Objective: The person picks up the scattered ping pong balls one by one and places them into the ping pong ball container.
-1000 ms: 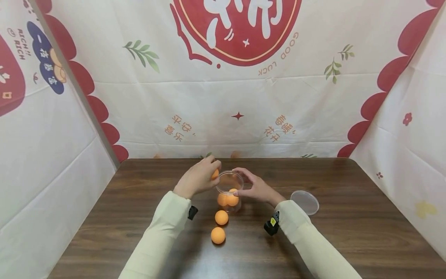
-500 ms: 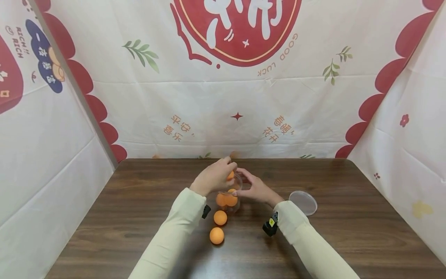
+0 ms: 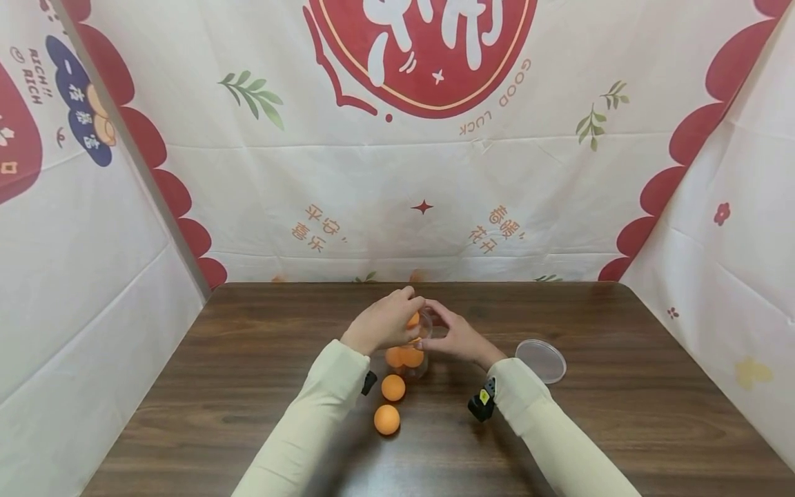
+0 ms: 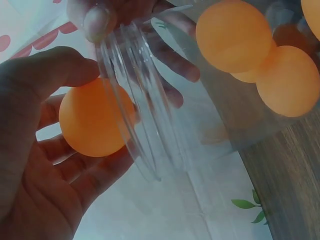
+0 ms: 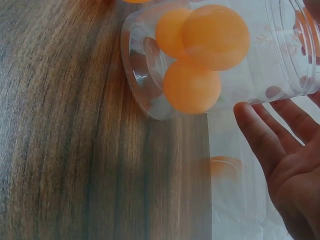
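Observation:
A clear plastic jar stands on the table with its mouth up; three orange ping-pong balls lie inside it. My right hand holds the jar near its rim, thumb on the near side and fingers round the far side. Another orange ping-pong ball is pinched by my left hand right at the jar's mouth. Two more balls, one nearer the jar and one closer to me, rest on the table in front of it. In the head view my left hand hides part of the rim.
A clear round lid lies on the brown wooden table, right of the jar. Behind the table's back edge hangs a white printed cloth, with more cloth along both sides.
My left hand has carried its ping-pong ball rightward from beside the jar to its mouth, then slightly lower. The right hand and the jar stay in place.

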{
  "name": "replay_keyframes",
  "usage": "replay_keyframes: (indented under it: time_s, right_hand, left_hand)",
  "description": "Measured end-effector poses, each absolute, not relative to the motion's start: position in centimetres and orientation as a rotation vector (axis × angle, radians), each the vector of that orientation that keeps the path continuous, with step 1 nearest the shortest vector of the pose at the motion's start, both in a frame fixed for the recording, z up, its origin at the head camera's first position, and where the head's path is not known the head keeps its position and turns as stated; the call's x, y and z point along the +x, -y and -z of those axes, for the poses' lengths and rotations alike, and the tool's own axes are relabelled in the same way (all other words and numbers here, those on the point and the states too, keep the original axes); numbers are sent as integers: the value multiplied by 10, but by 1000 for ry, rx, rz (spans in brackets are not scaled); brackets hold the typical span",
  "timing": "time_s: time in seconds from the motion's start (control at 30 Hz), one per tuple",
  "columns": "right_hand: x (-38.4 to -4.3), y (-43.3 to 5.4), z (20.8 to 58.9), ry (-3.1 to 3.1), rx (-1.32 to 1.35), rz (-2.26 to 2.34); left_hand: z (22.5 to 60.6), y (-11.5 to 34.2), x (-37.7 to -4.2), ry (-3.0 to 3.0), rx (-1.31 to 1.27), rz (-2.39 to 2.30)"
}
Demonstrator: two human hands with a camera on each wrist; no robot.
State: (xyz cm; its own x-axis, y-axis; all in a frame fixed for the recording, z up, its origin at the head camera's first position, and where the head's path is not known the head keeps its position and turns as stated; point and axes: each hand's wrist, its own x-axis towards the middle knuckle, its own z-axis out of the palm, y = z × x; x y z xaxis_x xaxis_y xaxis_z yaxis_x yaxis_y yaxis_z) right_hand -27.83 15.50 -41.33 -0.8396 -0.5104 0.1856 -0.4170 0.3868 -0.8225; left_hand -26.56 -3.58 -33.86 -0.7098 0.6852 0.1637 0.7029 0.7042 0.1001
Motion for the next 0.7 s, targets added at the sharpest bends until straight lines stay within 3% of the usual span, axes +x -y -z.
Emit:
replay_keyframes:
  time_s: [0.47,0.7]
  right_hand:
    - [-278,-153,414,-2581,-865,1430]
    - [-259,-149,387,-2543,-865,1438]
  left_hand:
    - [341,35,-264,2808,-1141,259]
    - [341,37,-263,2788,-1152,284]
